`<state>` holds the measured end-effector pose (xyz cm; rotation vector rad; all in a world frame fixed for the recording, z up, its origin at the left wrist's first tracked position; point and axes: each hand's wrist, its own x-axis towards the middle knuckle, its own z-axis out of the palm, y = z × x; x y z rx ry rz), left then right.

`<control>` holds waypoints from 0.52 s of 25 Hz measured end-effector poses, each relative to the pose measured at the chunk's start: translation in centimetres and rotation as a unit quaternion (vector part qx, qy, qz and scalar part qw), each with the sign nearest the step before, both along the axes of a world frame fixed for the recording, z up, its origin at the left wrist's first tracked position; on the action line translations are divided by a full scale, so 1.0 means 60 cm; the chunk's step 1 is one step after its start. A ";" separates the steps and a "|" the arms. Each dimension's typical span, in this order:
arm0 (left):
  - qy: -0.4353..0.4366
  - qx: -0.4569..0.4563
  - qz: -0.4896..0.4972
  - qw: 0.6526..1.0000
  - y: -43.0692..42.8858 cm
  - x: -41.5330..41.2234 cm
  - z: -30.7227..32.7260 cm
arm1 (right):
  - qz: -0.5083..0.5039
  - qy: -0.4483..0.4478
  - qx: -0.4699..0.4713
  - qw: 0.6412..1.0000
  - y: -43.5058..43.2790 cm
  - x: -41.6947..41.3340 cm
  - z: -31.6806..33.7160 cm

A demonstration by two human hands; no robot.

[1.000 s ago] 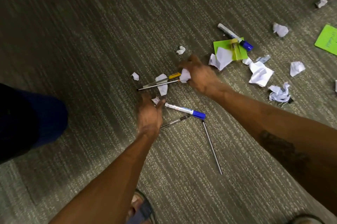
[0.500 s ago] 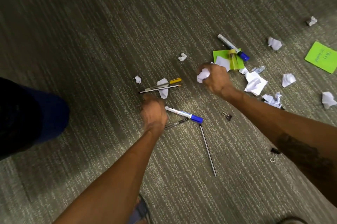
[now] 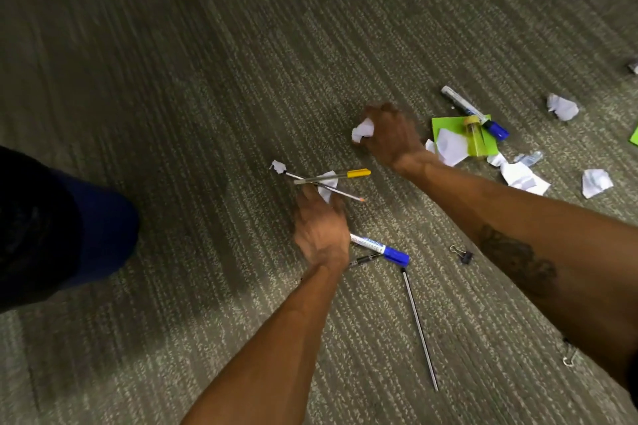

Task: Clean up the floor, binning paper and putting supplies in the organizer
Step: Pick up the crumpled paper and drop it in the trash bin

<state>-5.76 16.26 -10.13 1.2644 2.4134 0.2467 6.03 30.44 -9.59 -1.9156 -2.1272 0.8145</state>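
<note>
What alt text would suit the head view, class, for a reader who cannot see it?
A person's right hand grips a crumpled white paper ball over grey-green striped carpet, while the left hand reaches for a white paper scrap beneath two crossed pens. Blue-capped markers, a green sticky note and more paper scraps lie scattered around.

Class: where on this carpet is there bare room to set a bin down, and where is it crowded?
Free: carpet beyond the yellow-capped pen, and between the left hand and blue trouser leg. Crowded: right of the right hand, around the green sticky note and paper scraps.
</note>
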 end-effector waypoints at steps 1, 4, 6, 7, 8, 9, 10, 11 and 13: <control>0.015 -0.015 -0.030 0.999 -0.003 -0.006 0.001 | 0.018 0.000 -0.012 1.000 -0.005 0.002 0.007; 0.033 -0.094 -0.151 0.984 -0.019 -0.027 0.021 | 0.020 -0.010 -0.062 0.998 -0.021 0.021 0.035; 0.032 -0.115 -0.189 0.975 -0.036 -0.042 0.045 | -0.045 0.026 -0.084 0.995 -0.051 0.040 0.054; 0.015 -0.109 -0.176 0.978 -0.042 -0.051 0.057 | -0.080 0.045 -0.086 0.992 -0.071 0.051 0.062; -0.001 -0.109 -0.163 0.981 -0.050 -0.062 0.069 | -0.104 0.055 -0.083 0.990 -0.095 0.063 0.070; -0.013 -0.116 -0.161 0.980 -0.055 -0.074 0.079 | -0.124 0.061 -0.084 0.987 -0.118 0.076 0.079; -0.027 -0.123 -0.159 0.979 -0.061 -0.088 0.090 | -0.143 0.072 -0.090 0.983 -0.141 0.089 0.085; -0.043 -0.124 -0.154 0.979 -0.063 -0.104 0.099 | -0.165 0.090 -0.095 0.978 -0.164 0.103 0.091; -0.075 -0.088 -0.123 0.986 -0.050 -0.133 0.116 | -0.217 0.104 -0.102 0.965 -0.204 0.130 0.101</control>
